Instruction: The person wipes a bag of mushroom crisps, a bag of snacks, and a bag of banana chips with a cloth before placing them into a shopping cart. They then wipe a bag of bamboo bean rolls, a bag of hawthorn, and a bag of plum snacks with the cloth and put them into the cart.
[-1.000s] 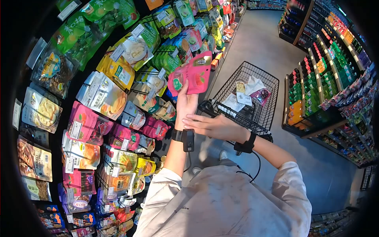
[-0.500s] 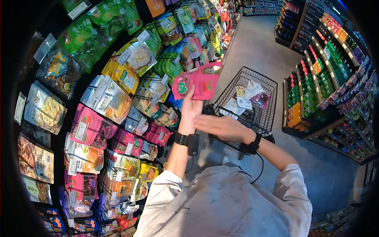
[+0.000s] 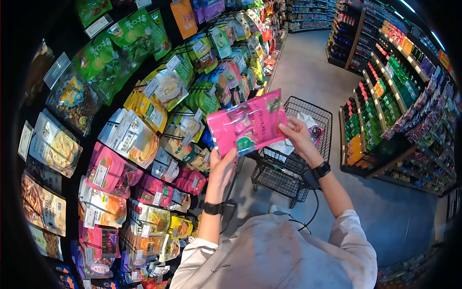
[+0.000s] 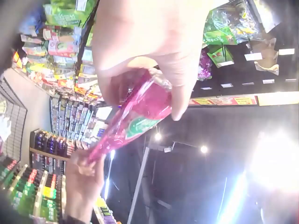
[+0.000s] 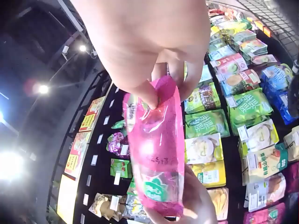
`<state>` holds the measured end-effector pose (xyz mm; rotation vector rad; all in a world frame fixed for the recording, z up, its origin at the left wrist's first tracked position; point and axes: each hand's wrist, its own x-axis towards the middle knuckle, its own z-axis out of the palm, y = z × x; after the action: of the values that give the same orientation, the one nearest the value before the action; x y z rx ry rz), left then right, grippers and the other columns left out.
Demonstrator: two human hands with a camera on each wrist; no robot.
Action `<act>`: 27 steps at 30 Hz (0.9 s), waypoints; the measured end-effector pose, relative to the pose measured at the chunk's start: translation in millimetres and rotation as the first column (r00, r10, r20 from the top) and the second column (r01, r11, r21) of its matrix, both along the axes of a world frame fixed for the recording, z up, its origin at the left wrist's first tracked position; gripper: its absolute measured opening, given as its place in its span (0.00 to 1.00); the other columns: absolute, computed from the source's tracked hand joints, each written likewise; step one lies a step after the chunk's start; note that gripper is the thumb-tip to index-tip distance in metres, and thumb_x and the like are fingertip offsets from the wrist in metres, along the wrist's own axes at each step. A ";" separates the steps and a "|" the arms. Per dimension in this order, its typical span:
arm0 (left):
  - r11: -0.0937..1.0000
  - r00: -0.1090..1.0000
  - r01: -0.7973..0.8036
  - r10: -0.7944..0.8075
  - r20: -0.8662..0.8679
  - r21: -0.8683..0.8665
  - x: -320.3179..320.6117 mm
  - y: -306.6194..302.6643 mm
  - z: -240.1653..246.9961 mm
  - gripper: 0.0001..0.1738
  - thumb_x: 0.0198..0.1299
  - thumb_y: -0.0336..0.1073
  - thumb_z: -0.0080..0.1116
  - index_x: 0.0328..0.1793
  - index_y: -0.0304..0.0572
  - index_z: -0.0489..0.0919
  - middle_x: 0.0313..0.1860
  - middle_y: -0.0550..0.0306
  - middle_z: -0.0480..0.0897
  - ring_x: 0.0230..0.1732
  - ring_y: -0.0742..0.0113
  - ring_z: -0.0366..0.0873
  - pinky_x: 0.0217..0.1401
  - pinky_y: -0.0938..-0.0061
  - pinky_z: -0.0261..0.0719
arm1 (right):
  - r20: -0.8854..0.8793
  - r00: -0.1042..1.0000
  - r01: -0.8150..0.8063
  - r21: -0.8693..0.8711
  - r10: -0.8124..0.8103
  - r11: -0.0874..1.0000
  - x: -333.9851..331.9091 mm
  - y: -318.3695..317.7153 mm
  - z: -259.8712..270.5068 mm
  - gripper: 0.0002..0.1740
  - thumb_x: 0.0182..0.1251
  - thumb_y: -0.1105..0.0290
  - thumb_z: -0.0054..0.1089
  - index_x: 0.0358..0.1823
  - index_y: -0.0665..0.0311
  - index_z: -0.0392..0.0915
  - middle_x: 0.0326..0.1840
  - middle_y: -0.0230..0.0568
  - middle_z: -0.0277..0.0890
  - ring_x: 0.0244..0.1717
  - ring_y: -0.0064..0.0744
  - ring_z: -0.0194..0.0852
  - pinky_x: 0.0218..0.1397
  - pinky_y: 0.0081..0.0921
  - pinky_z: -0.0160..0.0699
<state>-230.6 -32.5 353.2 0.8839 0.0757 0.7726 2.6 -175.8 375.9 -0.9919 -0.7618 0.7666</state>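
Stretched between both hands is a pink snack pouch [image 3: 226, 132] with a green emblem and a glossy see-through patch. My left hand [image 3: 221, 171] pinches its lower left edge, thumb in front. At its right end, my right hand [image 3: 299, 137] grips the edge between thumb and fingers. From the left wrist view, the pouch [image 4: 152, 100] appears nearly edge-on, thumb on one side and fingers on the other. The right wrist view shows the pouch's [image 5: 156, 144] shiny front, with the left hand [image 5: 198, 198] at the opposite end.
A black wire shopping cart [image 3: 281, 171] stands ahead, holding a few packages, partly hidden by the right hand. Along the left runs a rack of hanging snack bags [image 3: 108, 168] with price tags. Shelves of bottles [image 3: 385, 101] line the aisle's right side.
The right hand moved from beside the left wrist up to the pouch and took its right end. The pouch has come lower and turned, now held by both hands.
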 end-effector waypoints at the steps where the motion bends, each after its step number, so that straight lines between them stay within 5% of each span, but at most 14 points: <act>1: 0.999 0.999 0.046 -0.046 -0.005 0.028 -15.2 -0.2 3.0 0.31 0.68 0.34 0.65 0.74 0.32 0.67 0.65 0.53 0.78 0.64 0.66 0.75 0.71 0.68 0.68 | -0.001 1.000 0.006 0.000 -0.006 1.000 2.1 -1.6 4.4 0.18 0.74 0.70 0.63 0.60 0.73 0.76 0.51 0.42 0.86 0.51 0.22 0.84 0.59 0.21 0.80; 5: 0.979 0.979 0.204 -0.204 0.007 -0.027 -50.3 10.1 -35.2 0.39 0.68 0.41 0.66 0.79 0.34 0.61 0.71 0.50 0.74 0.70 0.65 0.73 0.73 0.71 0.66 | 0.108 0.994 0.019 -0.065 -0.012 0.998 -0.1 -2.7 13.5 0.16 0.73 0.69 0.65 0.56 0.72 0.80 0.46 0.39 0.88 0.46 0.20 0.85 0.53 0.18 0.80; 8: 0.981 0.910 -0.117 0.169 -0.379 0.157 -56.2 3.2 -56.2 0.44 0.66 0.41 0.69 0.80 0.31 0.58 0.72 0.44 0.72 0.70 0.62 0.72 0.75 0.67 0.66 | 0.270 0.961 -0.006 -0.187 0.057 0.982 -15.8 3.6 17.9 0.18 0.71 0.69 0.67 0.57 0.72 0.80 0.46 0.39 0.87 0.46 0.20 0.84 0.51 0.18 0.80; 10: 0.933 0.714 -0.270 0.359 -0.602 0.237 -67.4 7.8 -78.5 0.55 0.59 0.44 0.76 0.81 0.28 0.53 0.67 0.41 0.73 0.69 0.57 0.73 0.72 0.65 0.71 | 0.383 0.908 -0.067 -0.262 0.168 0.963 -25.8 17.2 10.6 0.16 0.71 0.68 0.67 0.54 0.73 0.82 0.45 0.38 0.87 0.45 0.19 0.84 0.49 0.19 0.80; 13: 0.956 0.781 -0.268 0.287 -0.555 0.118 -97.7 11.6 -94.6 0.61 0.52 0.47 0.81 0.82 0.30 0.53 0.70 0.39 0.70 0.71 0.54 0.70 0.75 0.61 0.68 | 0.558 0.739 -0.159 -0.399 0.377 0.903 -56.2 39.4 1.1 0.14 0.68 0.68 0.69 0.48 0.72 0.86 0.41 0.36 0.88 0.42 0.18 0.83 0.48 0.20 0.80; 15: 0.918 0.796 -0.221 0.365 -0.483 0.328 -120.5 2.0 -96.2 0.60 0.55 0.42 0.79 0.84 0.33 0.49 0.76 0.39 0.65 0.78 0.56 0.62 0.79 0.62 0.62 | 0.644 0.569 -0.286 -0.428 0.512 0.857 -90.8 52.6 6.3 0.12 0.66 0.68 0.70 0.44 0.71 0.88 0.37 0.37 0.89 0.39 0.18 0.82 0.45 0.20 0.79; 17: 0.865 0.709 -0.162 0.437 -0.554 0.474 -144.2 -8.9 -83.7 0.62 0.54 0.39 0.79 0.85 0.33 0.45 0.79 0.42 0.63 0.81 0.57 0.58 0.82 0.62 0.56 | 0.569 0.450 -0.404 -0.558 0.688 0.725 -109.2 68.5 -4.4 0.12 0.66 0.68 0.70 0.43 0.72 0.88 0.35 0.34 0.88 0.37 0.18 0.82 0.45 0.20 0.80; 19: 0.870 0.803 -0.208 0.413 -0.429 0.447 -161.0 -20.8 -84.3 0.53 0.54 0.38 0.79 0.81 0.34 0.58 0.80 0.43 0.63 0.82 0.60 0.55 0.82 0.63 0.56 | 0.473 0.443 -0.548 -0.530 0.762 0.647 -135.5 82.5 -6.4 0.13 0.68 0.67 0.70 0.45 0.71 0.88 0.38 0.33 0.88 0.39 0.17 0.81 0.46 0.20 0.79; 20: 0.696 0.742 -0.176 0.559 -0.371 0.696 -172.6 -19.7 -90.2 0.34 0.58 0.36 0.75 0.69 0.36 0.75 0.71 0.46 0.75 0.73 0.63 0.69 0.73 0.65 0.69 | 0.445 0.434 -0.585 -0.521 0.783 0.621 -148.1 89.6 -3.5 0.13 0.67 0.68 0.70 0.46 0.71 0.87 0.39 0.35 0.88 0.40 0.19 0.81 0.46 0.21 0.79; 21: 0.702 0.741 -0.182 0.558 -0.373 0.688 -186.8 -26.4 -83.9 0.34 0.58 0.36 0.75 0.69 0.36 0.75 0.71 0.46 0.75 0.73 0.63 0.69 0.73 0.65 0.69 | 0.417 0.430 -0.615 -0.514 0.801 0.598 -159.5 95.3 -1.3 0.13 0.67 0.68 0.71 0.47 0.70 0.87 0.40 0.38 0.88 0.41 0.20 0.81 0.46 0.23 0.78; 23: 0.928 0.569 -0.315 0.351 -0.744 0.197 -216.5 -44.0 -64.7 0.18 0.63 0.36 0.71 0.56 0.38 0.83 0.54 0.54 0.85 0.55 0.70 0.81 0.57 0.70 0.79 | 0.402 0.600 -0.657 -0.244 0.691 0.713 -178.2 119.5 -16.9 0.13 0.78 0.64 0.56 0.42 0.69 0.79 0.42 0.36 0.78 0.48 0.25 0.74 0.56 0.27 0.72; 24: 0.876 0.565 -0.390 0.471 -0.678 0.283 -230.2 -46.0 -73.8 0.17 0.64 0.37 0.69 0.55 0.38 0.83 0.49 0.58 0.85 0.47 0.72 0.82 0.50 0.72 0.80 | 0.026 0.669 -0.741 -0.049 0.743 0.669 -184.0 132.7 -12.7 0.14 0.81 0.63 0.51 0.37 0.65 0.72 0.36 0.34 0.71 0.42 0.25 0.68 0.52 0.26 0.68; 25: 0.809 0.551 -0.466 0.583 -0.597 0.359 -242.7 -48.3 -83.4 0.15 0.66 0.37 0.68 0.55 0.38 0.83 0.43 0.62 0.86 0.39 0.74 0.82 0.44 0.74 0.81 | -0.344 0.581 -0.733 0.173 0.738 0.658 -187.5 144.2 -7.6 0.18 0.83 0.62 0.45 0.31 0.62 0.66 0.31 0.31 0.64 0.36 0.25 0.63 0.47 0.25 0.65; 27: 0.687 0.457 -0.661 0.688 -0.564 0.303 -263.4 -60.4 -79.8 0.15 0.66 0.37 0.68 0.54 0.38 0.83 0.43 0.60 0.86 0.42 0.73 0.83 0.47 0.73 0.81 | -0.587 0.304 -0.679 0.418 0.750 0.603 -194.0 154.5 14.6 0.20 0.84 0.62 0.37 0.27 0.57 0.58 0.25 0.29 0.53 0.28 0.25 0.51 0.39 0.25 0.56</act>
<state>-494.0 -92.9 273.5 1.1436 1.1159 1.1834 -191.4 -21.3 390.5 -0.0948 -0.4819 1.7891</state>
